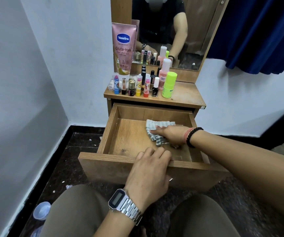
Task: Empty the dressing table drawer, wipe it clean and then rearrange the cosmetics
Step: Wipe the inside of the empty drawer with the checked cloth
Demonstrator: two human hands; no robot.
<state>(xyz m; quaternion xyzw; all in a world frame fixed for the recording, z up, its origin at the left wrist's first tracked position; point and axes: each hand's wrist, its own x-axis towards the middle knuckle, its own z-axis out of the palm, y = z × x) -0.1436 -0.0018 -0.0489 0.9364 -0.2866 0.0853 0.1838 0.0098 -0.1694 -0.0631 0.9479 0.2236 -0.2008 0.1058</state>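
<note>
Under right-hand fingers (156, 130), cloth (152, 124).

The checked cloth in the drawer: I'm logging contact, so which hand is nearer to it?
Right. The right hand presses flat on the checked cloth inside the drawer; the left hand grips the drawer's front edge, apart from the cloth.

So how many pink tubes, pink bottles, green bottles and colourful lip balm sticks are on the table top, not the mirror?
Pink tube: 1
Pink bottle: 1
Green bottle: 1
Lip balm sticks: 3
Total: 6
</note>
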